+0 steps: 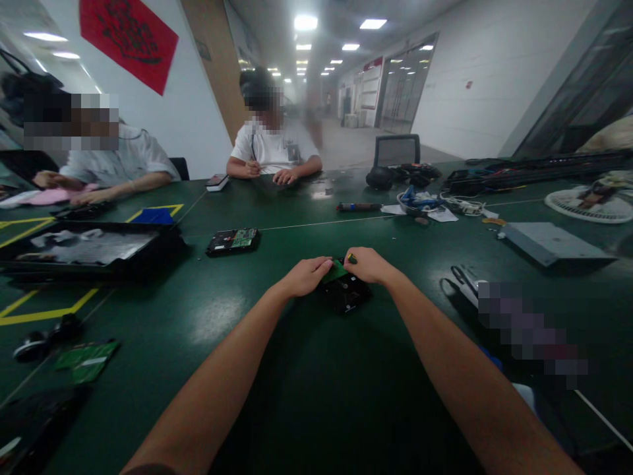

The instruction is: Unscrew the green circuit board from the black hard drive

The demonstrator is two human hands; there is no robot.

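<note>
A black hard drive [346, 294] lies on the green table in front of me, its green circuit board [335, 272] facing up. My left hand [305, 276] grips the drive's left edge, with thumb and fingers closed at the far left corner. At the far right corner is my right hand [372, 265], its fingers pinched around a small screwdriver [352, 258] whose yellow and black handle end pokes out. The screwdriver's tip is hidden by the fingers. Farther off to the left lies a second hard drive [233, 241], also with a green board on top.
On the left are a black tray [93, 264], a loose green circuit board [89, 360] and a blue piece [154, 216]. A pen-like tool [359, 207], cables [420, 199] and a grey metal box [556, 241] lie to the right. Two people [277, 148] sit across the table.
</note>
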